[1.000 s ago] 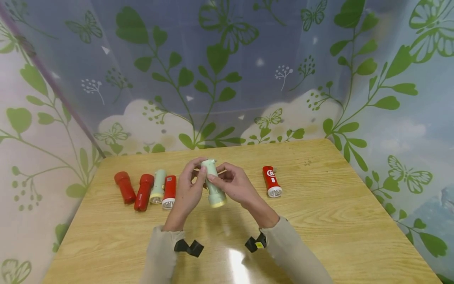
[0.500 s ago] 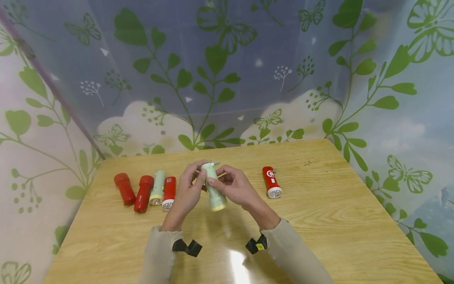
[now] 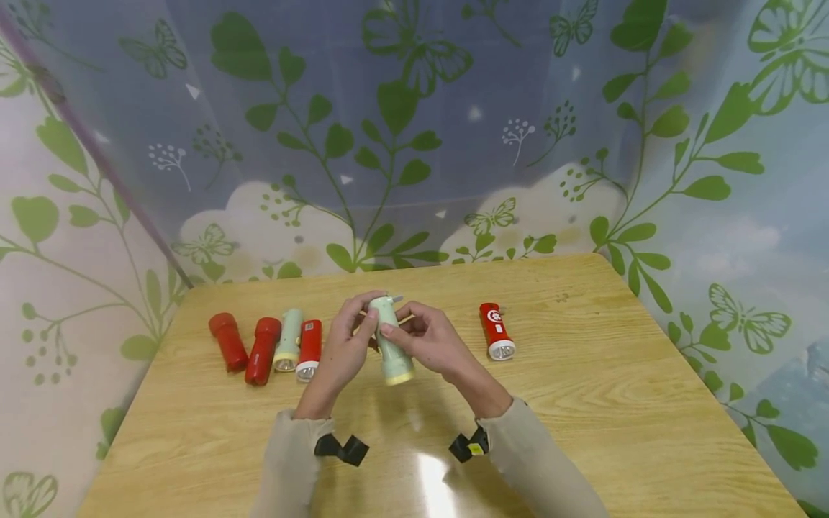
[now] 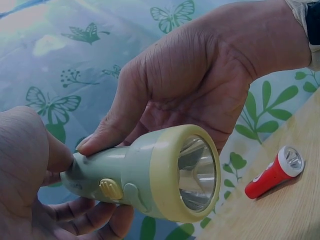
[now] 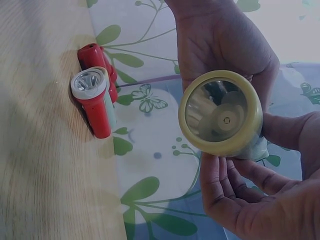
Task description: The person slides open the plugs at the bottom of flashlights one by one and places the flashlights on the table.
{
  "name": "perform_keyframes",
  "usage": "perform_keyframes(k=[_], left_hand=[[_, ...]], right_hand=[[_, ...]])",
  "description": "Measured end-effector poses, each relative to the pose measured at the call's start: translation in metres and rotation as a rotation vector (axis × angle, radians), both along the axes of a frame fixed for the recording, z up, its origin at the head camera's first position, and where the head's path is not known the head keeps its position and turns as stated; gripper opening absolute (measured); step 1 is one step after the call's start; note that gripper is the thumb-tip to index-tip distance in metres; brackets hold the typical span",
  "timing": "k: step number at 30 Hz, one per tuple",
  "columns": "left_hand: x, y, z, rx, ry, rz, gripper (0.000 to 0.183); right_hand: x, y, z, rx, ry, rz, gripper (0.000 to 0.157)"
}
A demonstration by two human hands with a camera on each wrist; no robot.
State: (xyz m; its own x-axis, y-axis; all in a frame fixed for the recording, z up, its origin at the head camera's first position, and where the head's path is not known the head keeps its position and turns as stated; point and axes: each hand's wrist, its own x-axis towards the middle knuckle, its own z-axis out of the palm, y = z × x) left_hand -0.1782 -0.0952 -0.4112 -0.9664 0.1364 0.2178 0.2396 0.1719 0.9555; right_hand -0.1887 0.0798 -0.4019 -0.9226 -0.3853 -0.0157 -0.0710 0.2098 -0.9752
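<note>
A pale green flashlight (image 3: 395, 352) with a cream rim hangs above the table between both hands, its lens end toward the person. My left hand (image 3: 345, 347) grips its far part from the left, thumb on top. From the other side my right hand (image 3: 435, 339) pinches the body with thumb and fingers. A small greyish piece (image 3: 398, 298) sticks out at the flashlight's far end. In the left wrist view a yellow switch (image 4: 110, 188) shows on the body. The clear lens (image 5: 217, 111) faces the camera in the right wrist view, and no glow is visible there.
On the wooden table (image 3: 583, 432), a red flashlight (image 3: 496, 332) with a white rim lies to the right. At left lie two all-red flashlights (image 3: 229, 343), another green flashlight (image 3: 288, 342) and a red-and-white flashlight (image 3: 309, 350). Patterned fabric (image 3: 414, 144) hangs behind.
Since a second ago the green flashlight has shifted slightly toward the person, and the greyish piece at its far end stands out more. Both hands keep their hold. The other flashlights have not moved.
</note>
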Motion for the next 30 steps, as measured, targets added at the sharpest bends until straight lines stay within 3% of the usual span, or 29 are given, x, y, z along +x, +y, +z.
perform_keyframes(k=[22, 30], left_hand=[[0.0013, -0.0008, -0.0015, 0.008, -0.044, -0.008, 0.036], [0.0021, -0.0008, 0.0005, 0.131, -0.051, 0.055, 0.042]], right_hand=[[-0.0003, -0.0016, -0.0003, -0.007, 0.005, 0.032, 0.025], [-0.0019, -0.0010, 0.0037, -0.010, 0.013, 0.046, 0.029]])
